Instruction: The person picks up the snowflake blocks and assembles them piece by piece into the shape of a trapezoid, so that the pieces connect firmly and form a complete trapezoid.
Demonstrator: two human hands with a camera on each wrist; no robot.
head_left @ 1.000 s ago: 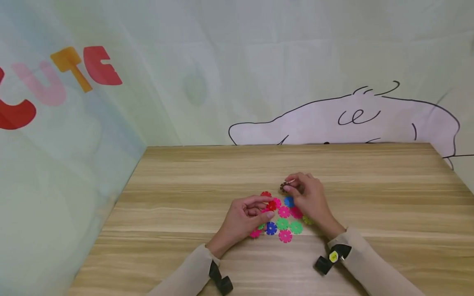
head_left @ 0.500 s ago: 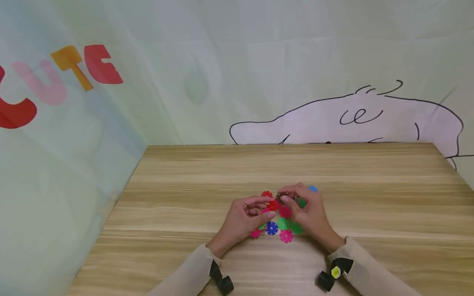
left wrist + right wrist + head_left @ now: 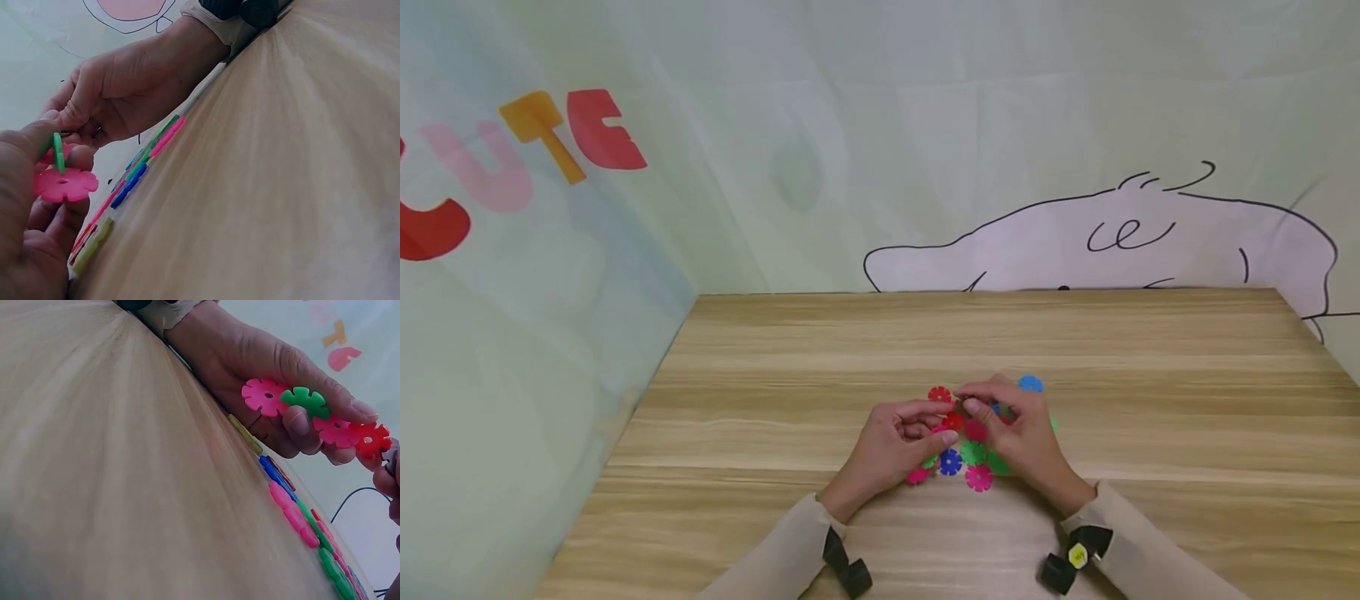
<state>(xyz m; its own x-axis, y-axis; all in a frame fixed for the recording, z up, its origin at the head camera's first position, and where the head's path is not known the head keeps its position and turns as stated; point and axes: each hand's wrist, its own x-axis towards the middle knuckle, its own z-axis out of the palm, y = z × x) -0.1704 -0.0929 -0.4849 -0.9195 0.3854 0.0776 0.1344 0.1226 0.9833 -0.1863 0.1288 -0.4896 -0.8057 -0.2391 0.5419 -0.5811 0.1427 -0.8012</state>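
We log the head view first: a creased, pale backdrop bears the letters CUTE at left and a black-outlined cartoon figure along the far side. The wood-grained worktop fills the lower half.

2 hands in beige sleeves work above it, fingertips close together. Left hand: grip closed, thumb and finger pinching a chain. Right hand: grip closed, fingertips pinching a single disc. A black wrist camera sits at the right cuff.

Chain: 4 notched, flower-shaped discs, ordered pink, green, pink, red. We note it raised off the worktop, its red end towards the right fingertips.

Brown-grey disc: in the right grip, against that red end; we cannot tell whether the 2 are joined.

Loose discs lie on the worktop: light-blue disc beyond the right hand; dark-blue disc, green disc and pink disc clustered nearer us; yellow disc beneath the left hand.
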